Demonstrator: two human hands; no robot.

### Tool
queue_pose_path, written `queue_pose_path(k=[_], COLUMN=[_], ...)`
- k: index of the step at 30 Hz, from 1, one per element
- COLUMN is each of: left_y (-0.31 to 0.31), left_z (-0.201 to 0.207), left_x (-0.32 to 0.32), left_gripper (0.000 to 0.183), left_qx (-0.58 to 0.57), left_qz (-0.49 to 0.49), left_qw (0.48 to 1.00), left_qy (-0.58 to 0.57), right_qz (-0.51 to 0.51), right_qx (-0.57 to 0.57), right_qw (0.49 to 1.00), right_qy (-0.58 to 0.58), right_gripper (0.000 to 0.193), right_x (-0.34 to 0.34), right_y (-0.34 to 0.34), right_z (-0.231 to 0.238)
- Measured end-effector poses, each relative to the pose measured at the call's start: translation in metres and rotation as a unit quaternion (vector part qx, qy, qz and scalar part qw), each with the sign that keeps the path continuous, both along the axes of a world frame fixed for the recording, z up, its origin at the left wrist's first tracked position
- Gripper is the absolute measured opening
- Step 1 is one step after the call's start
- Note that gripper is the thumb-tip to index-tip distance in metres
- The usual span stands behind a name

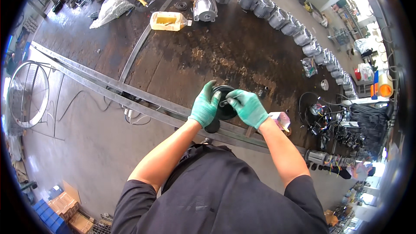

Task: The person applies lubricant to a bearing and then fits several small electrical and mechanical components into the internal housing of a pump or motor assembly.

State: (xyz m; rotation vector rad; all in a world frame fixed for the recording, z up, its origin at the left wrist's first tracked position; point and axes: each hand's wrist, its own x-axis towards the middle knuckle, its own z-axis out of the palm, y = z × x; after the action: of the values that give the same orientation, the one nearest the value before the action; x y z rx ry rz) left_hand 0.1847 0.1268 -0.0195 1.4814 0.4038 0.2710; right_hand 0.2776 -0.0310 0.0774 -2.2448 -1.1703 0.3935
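Note:
Both my hands wear green gloves over the near edge of a dark workbench [173, 67]. My left hand [203, 107] grips the left rim of a black round, dish-like part [226, 112]. Its fingers wrap the side, the thumb lying on the inner edge. Over the right side of that part, my right hand [249, 107] pinches a small metal piece [222, 103] that reaches into the middle. What the piece is cannot be made out, and the fingers partly cover it. Another dark rounded shape [212, 126] shows just below the part.
A bottle of yellow liquid [168, 21] lies on its side near a grey motor housing [205, 8]. Grey metal housings [277, 18] line the far edge. A plastic sheet [112, 11] is at far left. Black cables [368, 125] and a motor stator [316, 156] are at right.

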Motion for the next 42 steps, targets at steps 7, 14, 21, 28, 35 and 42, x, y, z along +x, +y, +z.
queue_pose_path(k=[7,14,21,28,35,42], left_y=[0.001,0.002,0.0,0.002,-0.002,0.003], left_z=[0.006,0.011,0.005,0.007,0.005,-0.003], left_x=[-0.001,-0.003,-0.001,-0.002,-0.002,-0.006], left_gripper=[0.049,0.048,0.049,0.049,0.049,0.047], left_qx=[0.011,-0.012,-0.007,-0.004,-0.01,0.029], left_qz=[0.005,0.005,0.002,0.001,-0.006,0.009], left_qw=[1.0,1.0,1.0,1.0,1.0,1.0], left_qy=[0.007,0.01,0.012,0.018,0.026,0.01], right_qz=[-0.154,-0.19,-0.166,-0.132,-0.138,-0.364], right_qx=[0.115,0.126,0.1,0.068,0.018,0.231], right_qw=[0.932,0.963,0.975,0.989,0.988,0.871], right_qy=[0.307,0.141,0.107,-0.012,0.065,0.236], right_gripper=[0.016,0.052,0.052,0.046,0.052,0.038], right_x=[-0.023,-0.041,-0.039,-0.039,-0.035,0.025], right_y=[-0.019,-0.012,0.0,0.008,0.007,-0.072], right_z=[0.021,0.015,-0.021,-0.023,-0.011,0.044])
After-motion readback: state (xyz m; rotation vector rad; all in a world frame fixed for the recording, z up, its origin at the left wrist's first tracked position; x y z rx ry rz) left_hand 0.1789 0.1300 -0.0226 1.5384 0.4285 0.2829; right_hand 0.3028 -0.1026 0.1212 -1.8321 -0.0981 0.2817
